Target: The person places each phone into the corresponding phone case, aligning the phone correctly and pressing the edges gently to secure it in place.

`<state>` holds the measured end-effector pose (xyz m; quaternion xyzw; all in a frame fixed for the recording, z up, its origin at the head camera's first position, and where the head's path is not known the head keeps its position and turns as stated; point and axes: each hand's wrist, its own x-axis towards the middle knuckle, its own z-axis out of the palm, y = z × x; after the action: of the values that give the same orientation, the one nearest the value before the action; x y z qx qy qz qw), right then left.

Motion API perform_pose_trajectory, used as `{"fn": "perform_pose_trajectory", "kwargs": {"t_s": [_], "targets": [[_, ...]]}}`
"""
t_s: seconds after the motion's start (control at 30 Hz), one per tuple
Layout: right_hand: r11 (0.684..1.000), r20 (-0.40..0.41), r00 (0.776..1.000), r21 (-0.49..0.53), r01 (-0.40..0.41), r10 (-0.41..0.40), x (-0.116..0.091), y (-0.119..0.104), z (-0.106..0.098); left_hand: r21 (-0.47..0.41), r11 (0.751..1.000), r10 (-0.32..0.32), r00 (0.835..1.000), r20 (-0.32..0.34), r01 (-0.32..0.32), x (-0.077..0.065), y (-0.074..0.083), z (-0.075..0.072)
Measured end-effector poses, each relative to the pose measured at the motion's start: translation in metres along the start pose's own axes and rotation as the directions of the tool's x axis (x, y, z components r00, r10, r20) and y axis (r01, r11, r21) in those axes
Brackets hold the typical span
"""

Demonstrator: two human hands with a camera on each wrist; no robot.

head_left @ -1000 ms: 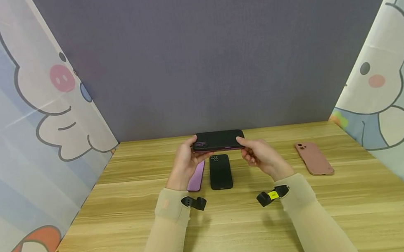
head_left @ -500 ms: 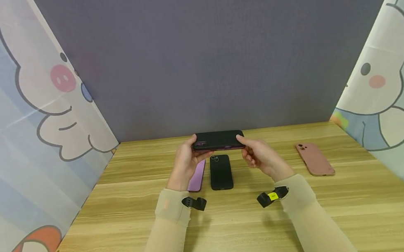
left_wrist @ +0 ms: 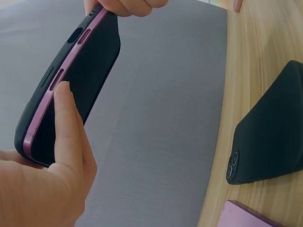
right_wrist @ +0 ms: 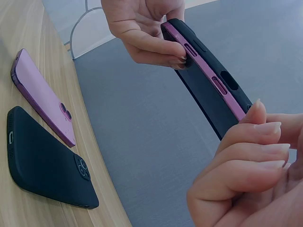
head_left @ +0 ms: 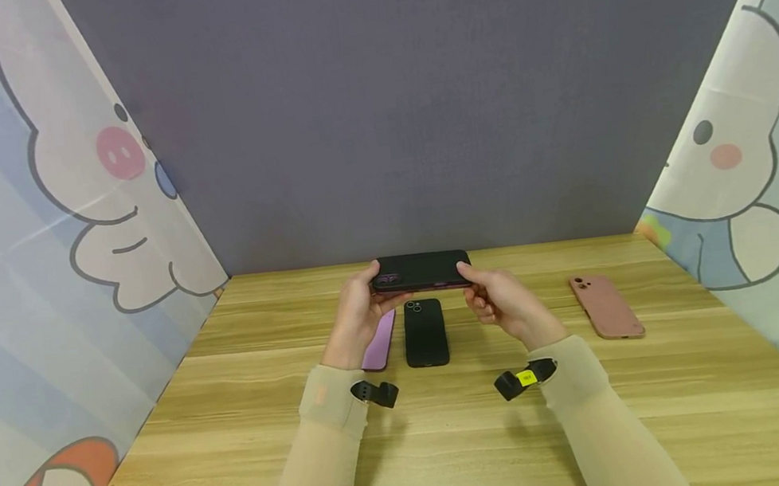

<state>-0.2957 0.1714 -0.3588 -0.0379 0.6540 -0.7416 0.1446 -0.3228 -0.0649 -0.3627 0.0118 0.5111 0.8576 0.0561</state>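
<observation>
My left hand [head_left: 356, 311] and right hand [head_left: 507, 302] hold a phone in a black case [head_left: 425, 269] sideways above the far part of the table. The left hand grips its camera end, thumb on top and fingers beneath. At the opposite end the right hand pinches it, its other fingers curled. In the left wrist view, a purple side band [left_wrist: 45, 111] with button slots shows along the long edge, between the black case and the dark screen side. Purple also shows in the camera cutout. A black phone [head_left: 426, 339] lies on the table below, beside a purple phone [head_left: 379, 344] partly hidden by my left hand.
A pink phone or phone case [head_left: 606, 306] lies to the right on the wooden table [head_left: 456, 444]. A grey panel [head_left: 404, 113] rises along the back edge. Cartoon-printed sheets [head_left: 1, 319] stand at both sides.
</observation>
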Motion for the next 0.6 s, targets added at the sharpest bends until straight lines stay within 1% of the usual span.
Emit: {"fn": "perform_pose_trajectory", "kwargs": {"t_s": [0.4, 0.6], "targets": [[1.000, 0.035, 0.999, -0.027, 0.010, -0.009, -0.0010, -0.0008, -0.0002, 0.007, 1.000, 0.006, 1.000, -0.001, -0.006, -0.0005, 0.0009, -0.0005], [1.000, 0.046, 0.999, -0.029, 0.011, -0.010, -0.0020, -0.0020, 0.0009, -0.008, 1.000, 0.006, 1.000, -0.004, -0.006, -0.0004, 0.0011, -0.0005]]}}
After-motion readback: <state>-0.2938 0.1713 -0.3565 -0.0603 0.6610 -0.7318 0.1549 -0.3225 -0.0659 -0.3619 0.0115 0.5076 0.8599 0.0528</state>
